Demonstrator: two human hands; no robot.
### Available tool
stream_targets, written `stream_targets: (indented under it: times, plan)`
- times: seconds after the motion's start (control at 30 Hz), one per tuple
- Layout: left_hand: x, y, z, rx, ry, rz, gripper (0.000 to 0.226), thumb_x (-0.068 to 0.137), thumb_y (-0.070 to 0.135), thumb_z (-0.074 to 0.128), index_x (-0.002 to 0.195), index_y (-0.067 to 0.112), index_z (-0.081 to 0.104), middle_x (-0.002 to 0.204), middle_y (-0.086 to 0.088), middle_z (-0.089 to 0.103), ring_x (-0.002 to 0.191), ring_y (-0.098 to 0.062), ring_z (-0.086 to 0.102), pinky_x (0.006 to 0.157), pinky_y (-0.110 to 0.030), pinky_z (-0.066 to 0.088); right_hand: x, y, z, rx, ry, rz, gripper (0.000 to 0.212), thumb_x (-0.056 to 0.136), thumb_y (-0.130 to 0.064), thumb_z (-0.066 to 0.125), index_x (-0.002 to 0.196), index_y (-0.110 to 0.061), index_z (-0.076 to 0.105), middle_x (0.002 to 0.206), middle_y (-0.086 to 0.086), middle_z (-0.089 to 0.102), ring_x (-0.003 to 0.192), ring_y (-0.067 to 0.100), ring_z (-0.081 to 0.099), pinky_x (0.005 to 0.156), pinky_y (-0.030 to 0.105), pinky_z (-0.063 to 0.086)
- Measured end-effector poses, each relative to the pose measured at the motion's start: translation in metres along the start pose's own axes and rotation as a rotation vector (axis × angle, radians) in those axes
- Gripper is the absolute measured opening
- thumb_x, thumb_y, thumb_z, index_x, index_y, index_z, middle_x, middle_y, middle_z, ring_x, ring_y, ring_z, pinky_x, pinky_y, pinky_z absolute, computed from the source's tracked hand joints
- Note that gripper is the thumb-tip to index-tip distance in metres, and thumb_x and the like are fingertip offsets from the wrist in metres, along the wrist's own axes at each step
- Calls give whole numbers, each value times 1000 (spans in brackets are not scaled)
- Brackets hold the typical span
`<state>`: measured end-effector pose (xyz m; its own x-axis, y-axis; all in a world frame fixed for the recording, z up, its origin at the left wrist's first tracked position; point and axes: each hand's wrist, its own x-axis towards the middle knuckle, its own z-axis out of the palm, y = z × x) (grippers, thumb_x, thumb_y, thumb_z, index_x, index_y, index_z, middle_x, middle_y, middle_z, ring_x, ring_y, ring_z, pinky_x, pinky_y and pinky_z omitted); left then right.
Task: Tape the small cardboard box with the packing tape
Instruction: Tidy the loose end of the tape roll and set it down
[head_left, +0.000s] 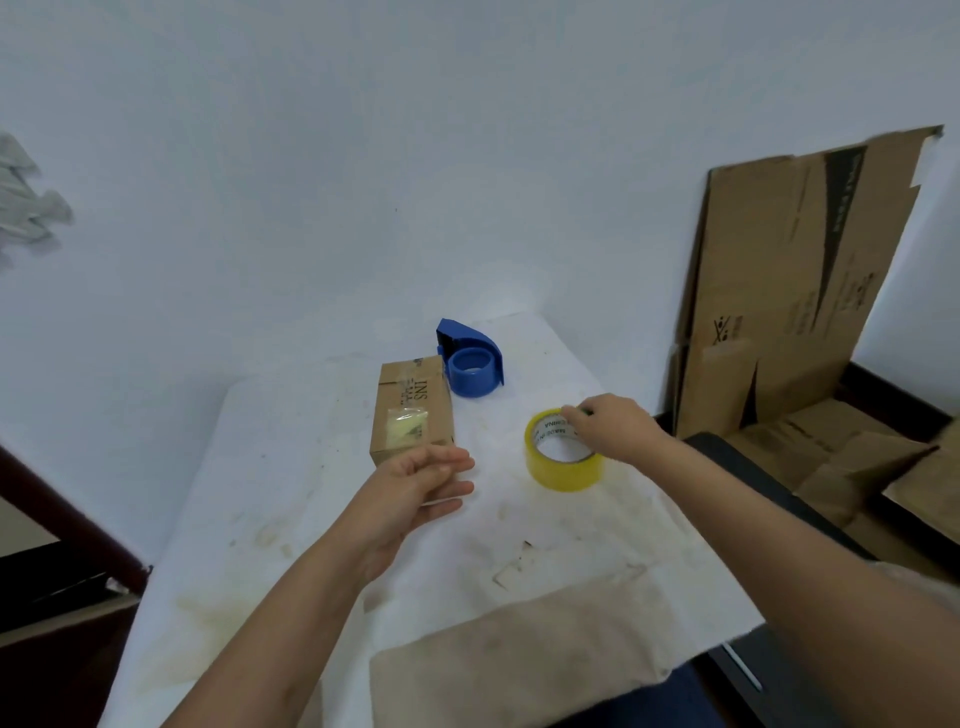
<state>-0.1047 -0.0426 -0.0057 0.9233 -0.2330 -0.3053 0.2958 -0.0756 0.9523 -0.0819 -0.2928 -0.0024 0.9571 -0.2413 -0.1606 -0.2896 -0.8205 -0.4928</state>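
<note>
A small brown cardboard box (414, 410) with printed letters lies on the white table (311, 519), a patch of clear tape on its top. A roll of yellow packing tape (563, 462) lies flat to its right. My right hand (613, 423) rests on the roll's far rim, fingers pinched at the edge. Just in front of the box's near end hovers my left hand (421, 483), palm turned inward, fingers apart, holding nothing.
A blue tape dispenser (470, 361) sits behind the box near the wall. Flattened cardboard sheets (789, 291) lean against the wall at the right, with more cardboard (857, 467) piled on the floor. A beige cloth (519, 660) covers the table's near edge.
</note>
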Motion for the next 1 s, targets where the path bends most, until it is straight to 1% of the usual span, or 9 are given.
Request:
stream_targets:
  times: [0.07, 0.13, 0.4, 0.5, 0.57, 0.63, 0.7, 0.77, 1.0]
  plan:
    - [1, -2, 2, -4, -10, -7, 25, 99, 3, 48, 110, 6, 71, 112, -7, 75, 100, -24, 73, 87, -35, 58, -1, -5, 1, -78, -117, -26, 36, 95, -14, 41, 125, -9, 59, 132, 14, 57, 116, 30, 54, 92, 35, 45]
    - [2, -1, 4, -5, -17, -10, 25, 99, 3, 48, 110, 7, 70, 112, -7, 75, 100, -24, 73, 89, -36, 58, -1, -10, 8, -96, -133, -72, 45, 91, -4, 42, 134, -13, 52, 138, 13, 50, 124, 30, 49, 98, 34, 42]
    - [-6, 1, -8, 60, 12, 30, 26, 98, 3, 48, 106, 9, 72, 108, -9, 76, 94, -21, 74, 85, -31, 59, 12, -10, 32, -108, -8, -96, 24, 83, -9, 56, 106, -16, 60, 113, 9, 60, 101, 29, 58, 74, 34, 47]
    - [-10, 4, -14, 201, 166, 230, 27, 97, 4, 51, 97, 18, 74, 105, -1, 76, 87, -12, 71, 79, -24, 56, 14, -11, 37, -65, 102, -158, 24, 83, -10, 51, 98, -19, 67, 103, 5, 63, 99, 27, 58, 76, 35, 49]
    - [-8, 9, -21, 503, 332, 456, 28, 95, 6, 54, 96, 27, 72, 113, 15, 66, 99, -6, 61, 77, -17, 46, 12, -16, 37, -58, 180, -195, 27, 83, -9, 48, 97, -19, 68, 102, 4, 63, 100, 28, 56, 79, 36, 48]
    - [3, 8, -30, 790, 364, 611, 35, 92, 2, 55, 110, 29, 67, 132, 14, 54, 121, -12, 47, 89, -21, 40, 12, -21, 38, -100, 213, -207, 30, 83, -10, 45, 96, -22, 69, 105, 2, 63, 104, 29, 52, 82, 35, 43]
    - [16, 3, -38, 912, 310, 509, 49, 91, 5, 55, 131, 33, 55, 156, 3, 32, 131, -22, 42, 92, -24, 38, 12, -24, 41, -128, 229, -184, 33, 84, -10, 44, 100, -26, 69, 118, -1, 60, 115, 28, 46, 90, 37, 36]
    - [25, -5, -40, 886, 272, 333, 56, 94, 13, 54, 140, 40, 41, 164, -4, 13, 124, -26, 51, 85, -25, 40, 11, -25, 45, -41, 219, -122, 37, 84, -8, 43, 106, -28, 66, 131, -4, 51, 127, 27, 36, 97, 39, 31]
    - [31, -12, -14, 879, 283, 322, 51, 97, 19, 51, 146, 28, 38, 163, -3, 16, 129, -25, 49, 93, -30, 45, 4, -37, 44, 61, 252, -152, 31, 87, -11, 50, 113, -25, 59, 144, -3, 37, 135, 25, 28, 105, 42, 27]
